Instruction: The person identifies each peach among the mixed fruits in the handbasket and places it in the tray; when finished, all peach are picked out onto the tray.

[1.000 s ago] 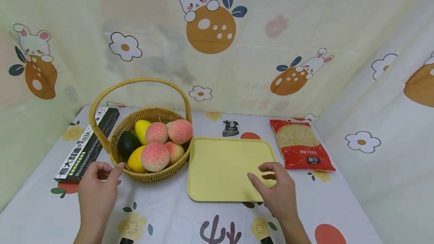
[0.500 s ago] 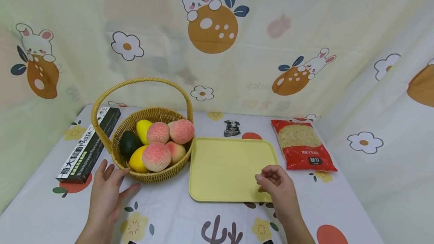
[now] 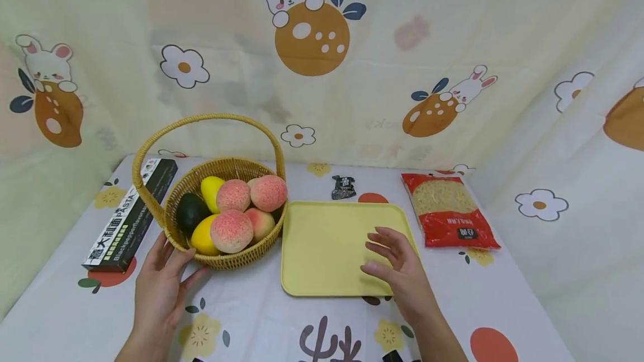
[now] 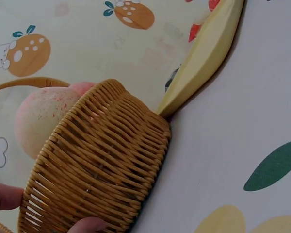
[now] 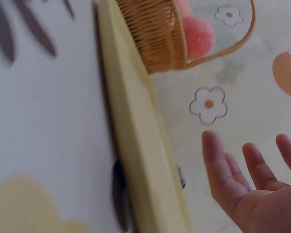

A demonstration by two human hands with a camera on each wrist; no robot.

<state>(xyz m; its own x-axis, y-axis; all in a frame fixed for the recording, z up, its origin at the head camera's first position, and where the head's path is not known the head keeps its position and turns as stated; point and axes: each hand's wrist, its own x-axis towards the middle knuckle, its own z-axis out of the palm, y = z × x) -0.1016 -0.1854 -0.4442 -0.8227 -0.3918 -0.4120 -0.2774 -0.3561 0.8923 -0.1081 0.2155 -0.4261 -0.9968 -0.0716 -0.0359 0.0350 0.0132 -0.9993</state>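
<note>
A wicker basket (image 3: 226, 262) with a tall handle holds several peaches (image 3: 231, 230), yellow fruits (image 3: 204, 235) and a dark green avocado (image 3: 192, 213). My left hand (image 3: 160, 295) is at its near left side, fingers spread against the outer wall; in the left wrist view, fingertips (image 4: 5, 196) meet the woven rim and side. To the right of the basket lies a pale yellow tray (image 3: 327, 256). Over the tray's right part hovers my right hand (image 3: 405, 275), fingers apart and holding nothing; the right wrist view shows its loosely spread fingers (image 5: 218, 165) beside the tray edge.
A black and white pasta box (image 3: 131, 217) lies left of the basket. Behind the tray is a small black packet (image 3: 344, 187). A red bag of pasta (image 3: 450, 211) lies to the tray's right. A patterned curtain (image 3: 226, 82) hangs behind the table.
My left hand has moved right onto the basket's side, its fingers spreading from a loose pinch. My right hand's fingers drew together, then spread again over the tray. Basket and tray stay put.
</note>
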